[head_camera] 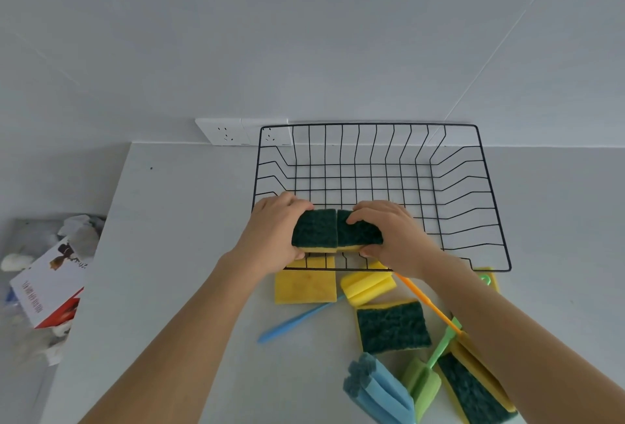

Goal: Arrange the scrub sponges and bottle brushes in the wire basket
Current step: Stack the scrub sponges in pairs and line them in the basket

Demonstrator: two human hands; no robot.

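- Head view, looking down: a pale grey countertop (189, 254) runs to a plain grey wall (304, 34), where a white double socket (233, 132) sits at the join.
- A black wire basket (487, 200) stands at the back of the counter against the wall, its grid floor bare, apparently positioned within easy reach.
- Left of the counter's edge, lower down, lies a heap of crumpled wrapping and a red-and-white box (47, 288); what else is in it cannot be made out.
- The left hand (270, 237) and right hand (395, 237) each grip one green-topped scrub sponge, the left sponge (314, 230) and right sponge (358, 232) pressed edge to edge over the basket's near rim, probably to set them down as a neat pair.
- Waiting on the counter in front of the basket: a yellow-side-up sponge (306, 285), a green-side-up sponge (392, 327) and another sponge (473, 389) partly under the right forearm.
- Bottle brushes lie among them: a yellow-headed brush (367, 286) with an orange handle (426, 303), a blue foam-headed brush (378, 389), a green brush (422, 383), and a blue handle (297, 322).
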